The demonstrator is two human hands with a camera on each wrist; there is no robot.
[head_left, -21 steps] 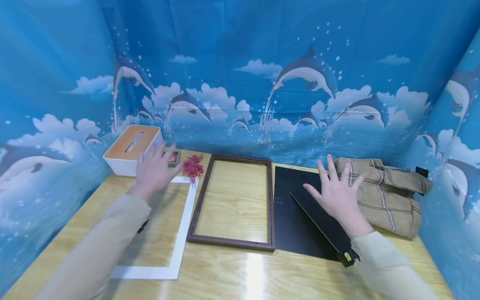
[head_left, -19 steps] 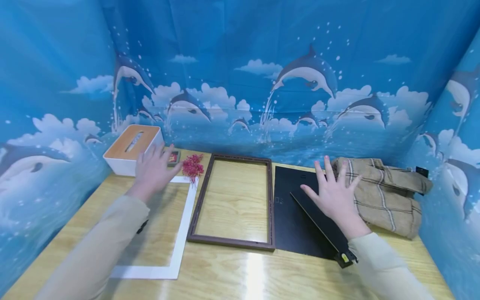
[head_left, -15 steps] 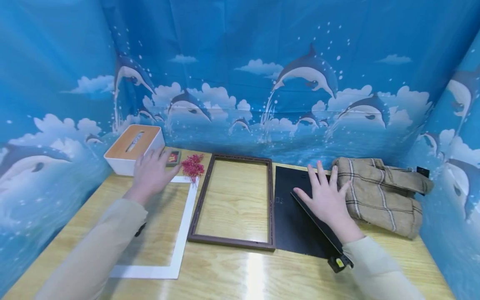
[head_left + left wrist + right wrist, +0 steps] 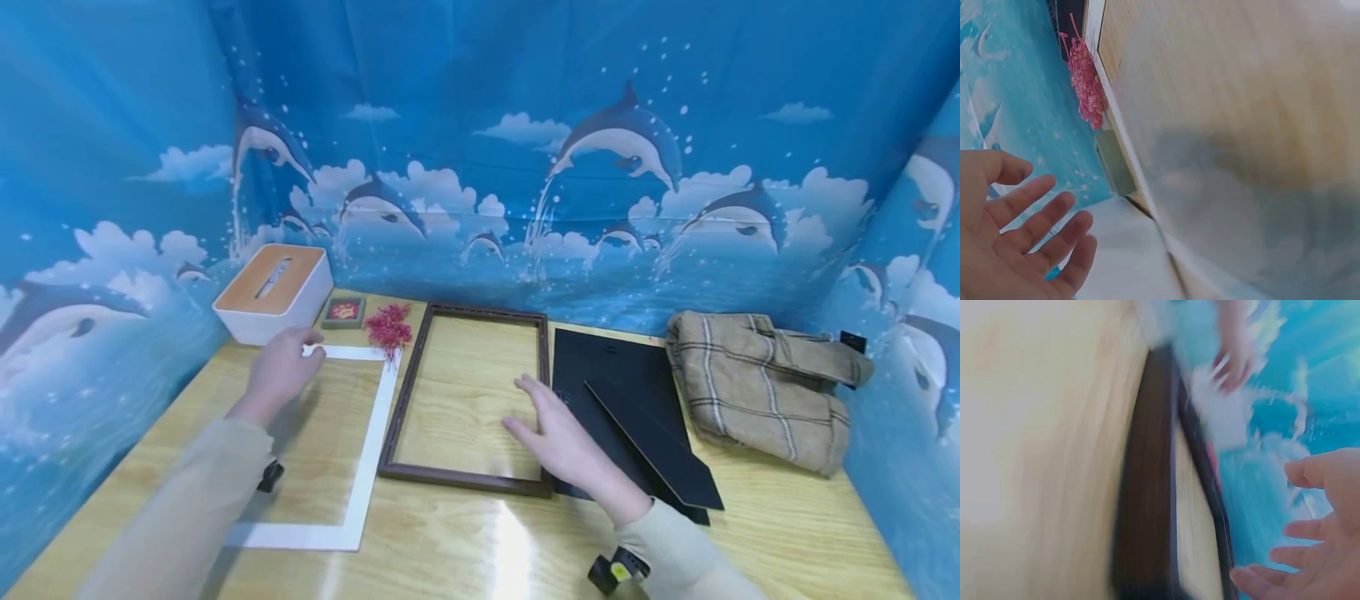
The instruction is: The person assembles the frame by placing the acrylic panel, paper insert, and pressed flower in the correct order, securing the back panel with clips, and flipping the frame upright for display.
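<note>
My left hand [image 4: 279,372] hovers over the far left part of a white-bordered clear panel [image 4: 365,450], fingers loosely bent and holding nothing. In the left wrist view the same hand [image 4: 1029,231] shows relaxed fingers, apart from the panel's edge. My right hand [image 4: 558,433] is over the right side of a dark brown picture frame [image 4: 468,478], thumb and fingers spread apart. Nothing lies in the right hand [image 4: 1310,537] in the blurred right wrist view, where the brown frame [image 4: 1147,487] stands beside it. A black backing board [image 4: 611,354] with a slanting stand flap [image 4: 652,446] lies to the frame's right.
At the back left stands a white tissue box [image 4: 251,327] with a wooden lid. Beside it are a small square box [image 4: 344,312] and pink dried flowers [image 4: 389,327], whose stems overlap the panel's corner. A folded plaid cloth [image 4: 750,392] lies at the right.
The right hand has moved left and toward me, from above the black board to the brown frame. The left hand has drawn slightly back, its fingers more bent, uncovering the small square box.
</note>
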